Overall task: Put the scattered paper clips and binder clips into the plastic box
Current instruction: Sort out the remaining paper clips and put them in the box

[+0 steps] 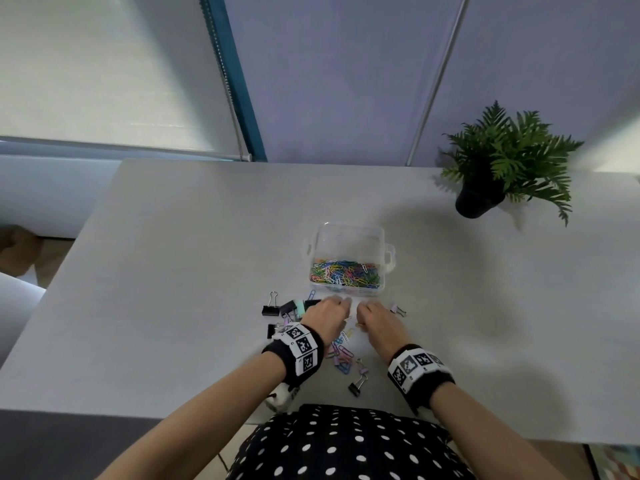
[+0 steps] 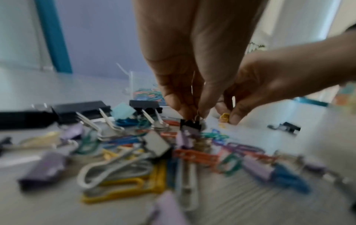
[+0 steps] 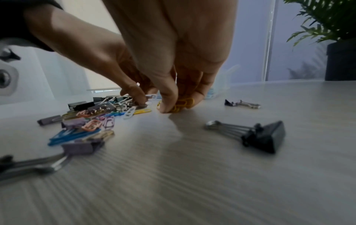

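Left hand (image 2: 185, 85) pinching small black binder clip (image 2: 190, 124) over scattered clips (image 1: 341, 355), right hand (image 3: 173, 73) pinching yellow paper clips (image 3: 184, 103) at the table (image 1: 173, 271), clear plastic box (image 1: 348, 259) of paper clips just beyond both hands

clip pile (image 1: 341, 355) crowding near side; plastic box (image 1: 349, 237) open-topped behind

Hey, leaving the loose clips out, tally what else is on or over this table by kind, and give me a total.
Plastic box: 1
Potted plant: 1
Hands: 2, the left hand pinching a small black binder clip, the right hand pinching yellow paper clips
Total: 4
The loose clips overlap too much to count.
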The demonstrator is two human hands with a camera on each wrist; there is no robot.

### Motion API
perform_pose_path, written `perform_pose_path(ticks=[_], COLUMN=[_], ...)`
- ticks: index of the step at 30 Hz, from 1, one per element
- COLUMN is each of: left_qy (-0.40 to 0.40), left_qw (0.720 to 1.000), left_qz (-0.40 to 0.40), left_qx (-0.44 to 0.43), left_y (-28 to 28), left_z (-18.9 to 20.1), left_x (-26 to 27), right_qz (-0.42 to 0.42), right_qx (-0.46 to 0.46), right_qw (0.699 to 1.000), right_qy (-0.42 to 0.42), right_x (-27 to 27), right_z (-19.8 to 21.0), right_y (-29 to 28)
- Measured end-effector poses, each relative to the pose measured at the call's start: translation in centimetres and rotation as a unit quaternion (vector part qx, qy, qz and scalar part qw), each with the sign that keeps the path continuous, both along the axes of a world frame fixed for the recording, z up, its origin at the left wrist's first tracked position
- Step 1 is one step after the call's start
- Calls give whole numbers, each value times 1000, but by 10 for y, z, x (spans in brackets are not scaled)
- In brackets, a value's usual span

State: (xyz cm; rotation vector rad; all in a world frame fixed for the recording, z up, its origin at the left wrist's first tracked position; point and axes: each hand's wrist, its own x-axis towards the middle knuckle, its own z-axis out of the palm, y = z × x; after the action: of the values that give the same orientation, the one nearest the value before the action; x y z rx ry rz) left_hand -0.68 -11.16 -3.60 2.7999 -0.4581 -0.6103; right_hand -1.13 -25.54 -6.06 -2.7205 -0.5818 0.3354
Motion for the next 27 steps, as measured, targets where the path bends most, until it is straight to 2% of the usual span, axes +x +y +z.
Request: perform_pose_path(ticks=[2, 7, 12, 16, 20, 24, 27], left_qy=[25, 14, -3, 3, -8, 2, 40], left_qw=[999, 995, 985, 976, 972, 974, 987], left_qz=[-14, -95, -174, -213, -225, -217, -155], left_qx=[-25, -28, -11, 39, 64, 68, 18], left_y=[-2, 1, 7, 2, -10, -14, -8], left_z=[-1, -7, 1, 4, -3, -3, 3], left_x=[-4, -10, -11, -16, -24, -24, -16], right_qz=[-22, -69, -103, -128, -150, -173, -174], right_qx=[13, 47, 124, 203, 230, 187, 147], right_qw=[999, 992, 982, 968, 961, 967, 973], right_qy=[34, 94, 93, 79, 48, 24, 40], right_x=[-1, 0, 13, 34, 63, 86, 93], right_z=[0, 3, 21, 43, 51, 51, 48], right_y=[-7, -23, -27, -14, 0, 13, 14])
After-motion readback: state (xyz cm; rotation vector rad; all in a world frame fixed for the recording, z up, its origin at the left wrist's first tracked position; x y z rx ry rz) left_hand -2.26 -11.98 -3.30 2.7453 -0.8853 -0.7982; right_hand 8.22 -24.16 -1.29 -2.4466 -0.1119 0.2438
